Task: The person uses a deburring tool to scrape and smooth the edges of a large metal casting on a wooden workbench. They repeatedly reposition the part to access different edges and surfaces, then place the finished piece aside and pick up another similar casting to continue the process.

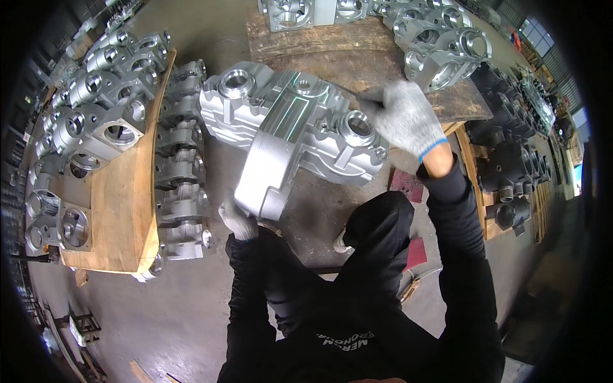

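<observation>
A large silver machined metal casting (265,172) with round bored openings rests at the near edge of a wooden-topped bench in front of me. My left hand (237,218), in a grey knitted glove, grips its lower left corner; some of the fingers are hidden by the metal. My right hand (408,118), gloved with a blue cuff edge, is closed above the casting's right bore. From its fingers a thin dark rod-like tool (341,89) points left towards the top of the casting. The tool's exact kind does not show.
More silver castings (440,48) stand on the far part of the bench (319,48). To the left, a wooden board (124,204) carries several castings, with another row (183,166) beside it. Dark castings (511,166) are stacked at right. Red pieces (416,253) lie near my leg.
</observation>
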`<state>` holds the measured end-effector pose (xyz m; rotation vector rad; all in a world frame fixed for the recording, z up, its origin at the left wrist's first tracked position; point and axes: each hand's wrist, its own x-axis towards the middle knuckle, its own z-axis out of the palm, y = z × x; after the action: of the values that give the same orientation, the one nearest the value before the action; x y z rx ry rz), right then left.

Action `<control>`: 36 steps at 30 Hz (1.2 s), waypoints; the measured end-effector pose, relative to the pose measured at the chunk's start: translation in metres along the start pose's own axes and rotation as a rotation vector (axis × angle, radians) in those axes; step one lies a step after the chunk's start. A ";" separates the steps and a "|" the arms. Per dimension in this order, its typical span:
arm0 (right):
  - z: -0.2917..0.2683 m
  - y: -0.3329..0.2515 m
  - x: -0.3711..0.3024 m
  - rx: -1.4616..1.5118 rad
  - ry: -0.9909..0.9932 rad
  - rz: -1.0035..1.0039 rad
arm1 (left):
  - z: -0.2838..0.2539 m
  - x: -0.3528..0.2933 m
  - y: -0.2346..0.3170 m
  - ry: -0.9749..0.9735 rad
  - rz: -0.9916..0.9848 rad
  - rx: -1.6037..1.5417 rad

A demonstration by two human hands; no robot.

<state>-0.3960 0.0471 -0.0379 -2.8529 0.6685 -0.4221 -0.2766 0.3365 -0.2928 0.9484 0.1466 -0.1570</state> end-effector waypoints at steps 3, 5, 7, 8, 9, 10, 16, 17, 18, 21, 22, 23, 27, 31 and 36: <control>0.006 0.003 0.000 0.072 -0.014 -0.006 | -0.001 -0.002 0.001 -0.034 0.022 -0.047; 0.010 0.005 0.001 -0.003 0.093 0.016 | -0.002 -0.004 0.001 0.020 0.099 0.140; 0.012 0.007 -0.002 0.014 0.065 0.057 | -0.004 -0.004 -0.001 -0.023 0.193 0.261; 0.012 0.008 -0.004 0.055 0.065 0.131 | -0.005 -0.004 -0.001 -0.006 0.170 0.266; 0.013 0.008 -0.006 0.123 0.059 0.171 | -0.006 -0.003 -0.003 -0.004 0.182 0.236; 0.013 0.009 -0.008 0.122 0.006 0.232 | -0.007 -0.001 -0.003 -0.057 0.181 0.166; 0.005 0.018 -0.007 -0.043 0.043 0.017 | -0.009 0.003 -0.005 -0.022 0.144 0.151; 0.003 0.020 -0.005 0.042 -0.097 0.107 | -0.010 0.003 -0.005 -0.015 0.093 0.060; 0.002 0.022 -0.004 -0.025 -0.031 -0.002 | -0.011 0.002 -0.006 -0.066 0.074 -0.048; 0.004 0.027 -0.002 0.045 0.000 0.092 | -0.015 0.002 -0.009 -0.050 0.344 0.418; 0.006 0.028 -0.003 0.116 -0.035 0.130 | -0.018 0.004 -0.010 -0.076 0.258 0.241; 0.009 0.029 -0.005 0.173 -0.012 0.179 | -0.021 0.006 -0.013 -0.083 0.115 -0.077; 0.022 0.030 -0.013 0.405 0.077 0.255 | -0.040 0.020 -0.023 -0.035 0.537 0.764; 0.023 0.036 -0.016 0.212 0.060 0.152 | -0.050 0.032 -0.031 0.048 0.454 0.579; 0.014 0.048 -0.014 0.130 0.007 -0.007 | -0.042 0.030 -0.028 -0.020 0.235 0.178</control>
<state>-0.4226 0.0126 -0.0656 -2.7335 0.6083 -0.4592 -0.2554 0.3526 -0.3454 1.1332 0.0018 0.0378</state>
